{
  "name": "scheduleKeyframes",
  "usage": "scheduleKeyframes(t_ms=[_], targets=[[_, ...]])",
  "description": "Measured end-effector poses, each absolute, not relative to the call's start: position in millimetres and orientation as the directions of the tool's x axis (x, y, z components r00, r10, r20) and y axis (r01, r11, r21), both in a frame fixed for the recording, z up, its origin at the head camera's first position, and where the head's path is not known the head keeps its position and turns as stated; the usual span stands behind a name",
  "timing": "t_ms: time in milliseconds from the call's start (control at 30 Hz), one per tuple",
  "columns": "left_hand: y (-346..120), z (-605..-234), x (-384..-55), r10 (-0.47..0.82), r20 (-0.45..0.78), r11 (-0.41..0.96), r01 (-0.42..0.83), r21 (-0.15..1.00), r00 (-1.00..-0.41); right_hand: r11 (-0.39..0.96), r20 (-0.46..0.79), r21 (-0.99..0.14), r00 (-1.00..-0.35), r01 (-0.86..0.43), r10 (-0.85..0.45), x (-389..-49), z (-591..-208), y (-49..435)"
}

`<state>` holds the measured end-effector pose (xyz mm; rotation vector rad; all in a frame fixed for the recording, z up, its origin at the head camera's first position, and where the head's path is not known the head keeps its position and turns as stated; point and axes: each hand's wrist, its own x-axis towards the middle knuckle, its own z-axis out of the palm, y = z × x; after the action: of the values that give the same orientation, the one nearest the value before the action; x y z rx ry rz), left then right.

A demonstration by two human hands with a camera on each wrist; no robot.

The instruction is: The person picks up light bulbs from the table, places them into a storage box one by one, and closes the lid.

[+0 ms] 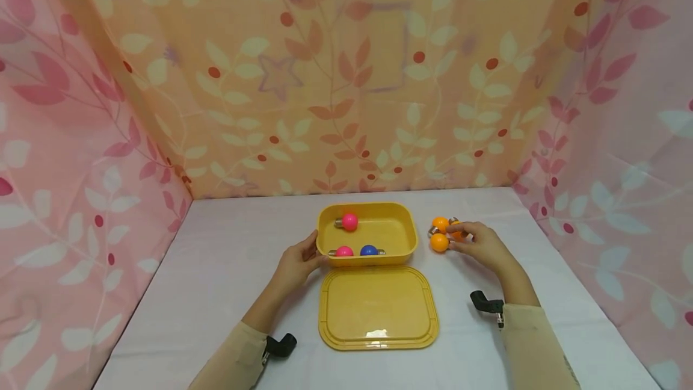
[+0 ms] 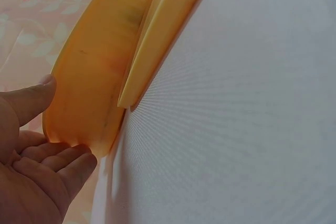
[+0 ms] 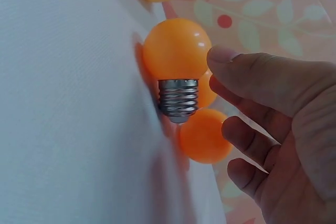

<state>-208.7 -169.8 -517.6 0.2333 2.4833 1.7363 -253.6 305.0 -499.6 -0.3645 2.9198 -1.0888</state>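
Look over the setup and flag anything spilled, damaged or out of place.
Nothing stands out as spilled or damaged. The orange bulbs lie loose beside the yellow box, while two pink bulbs and a blue bulb lie inside. The yellow lid is off, but flat before the box, so it seems orderly.

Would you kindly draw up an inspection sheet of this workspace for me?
Surface: white-covered table.
Job's things: yellow box, uncovered, holding two pink bulbs and one blue bulb; yellow lid flat on the near side; three orange bulbs clustered to the box's right.
Clutter: nothing seen.
Hands: left hand holds the box at its left end; right hand is at the orange bulbs, whether gripping one is unclear.
Cables: nothing seen.
Surroundings: leaf-patterned cloth behind and on both sides; a black device at each wrist.
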Motion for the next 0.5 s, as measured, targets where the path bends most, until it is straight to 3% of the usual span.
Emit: scheduleKeyframes(t_ms=[500], targets=[[-171,-516,-207,0.193,0.014,0.325,0.077,0.943,-0.981,0.762,-0.064,-0.643,-0.986,-0.076,-0.153,-256,-514,302]])
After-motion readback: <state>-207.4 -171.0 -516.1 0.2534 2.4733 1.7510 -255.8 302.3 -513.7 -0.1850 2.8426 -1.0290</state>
